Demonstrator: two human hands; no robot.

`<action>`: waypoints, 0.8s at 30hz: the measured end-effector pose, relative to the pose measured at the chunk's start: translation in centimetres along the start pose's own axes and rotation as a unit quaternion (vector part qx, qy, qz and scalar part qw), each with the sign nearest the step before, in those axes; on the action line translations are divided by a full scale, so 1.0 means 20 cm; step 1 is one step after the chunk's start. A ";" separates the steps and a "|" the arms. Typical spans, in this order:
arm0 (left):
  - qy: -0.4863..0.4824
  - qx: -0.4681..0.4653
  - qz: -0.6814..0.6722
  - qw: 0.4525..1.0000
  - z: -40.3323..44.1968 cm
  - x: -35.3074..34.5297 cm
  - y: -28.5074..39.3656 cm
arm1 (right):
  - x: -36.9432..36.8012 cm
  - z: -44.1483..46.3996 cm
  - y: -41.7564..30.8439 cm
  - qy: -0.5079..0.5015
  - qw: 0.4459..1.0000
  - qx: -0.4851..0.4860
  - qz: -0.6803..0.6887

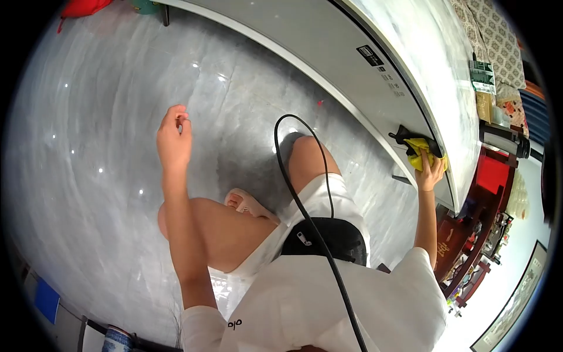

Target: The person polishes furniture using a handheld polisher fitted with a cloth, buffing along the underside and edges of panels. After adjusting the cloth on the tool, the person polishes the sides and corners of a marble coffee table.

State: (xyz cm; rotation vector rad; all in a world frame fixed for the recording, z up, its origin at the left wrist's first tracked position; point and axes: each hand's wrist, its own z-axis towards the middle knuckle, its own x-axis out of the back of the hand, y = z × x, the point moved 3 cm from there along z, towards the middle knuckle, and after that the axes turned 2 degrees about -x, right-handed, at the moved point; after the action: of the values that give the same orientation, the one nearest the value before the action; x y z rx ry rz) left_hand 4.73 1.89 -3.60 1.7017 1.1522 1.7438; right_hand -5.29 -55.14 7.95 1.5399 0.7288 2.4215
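My right hand (431, 170) presses a yellow and black cloth (417, 154) against the pale front panel (346, 64) of a long, low white appliance or cabinet, near its right end. The fingers are bent over the yellow part, and the black part hangs out to the left. My left hand (175, 141) hangs over the grey floor with its fingers curled in and nothing seen in them. A label (370, 56) with small icons is on the panel, up and left of the cloth.
A black cable (285, 167) loops over my lap beside a black waist bag (328, 237). Cartons (482, 76) and a dark cylindrical device (505, 141) stand past the glossy top. A wooden shelf (469, 258) is at right, a red item (85, 7) at top left.
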 end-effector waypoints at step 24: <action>-0.068 -0.098 0.106 0.987 -0.08 -0.27 0.38 | -0.10 -0.73 0.58 0.025 0.997 0.059 -0.039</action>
State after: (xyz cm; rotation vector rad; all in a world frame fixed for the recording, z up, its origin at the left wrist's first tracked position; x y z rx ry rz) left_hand 5.72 -7.04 -0.62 1.8419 0.7387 1.7658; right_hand -16.08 -70.39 7.04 1.4676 0.9394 2.4067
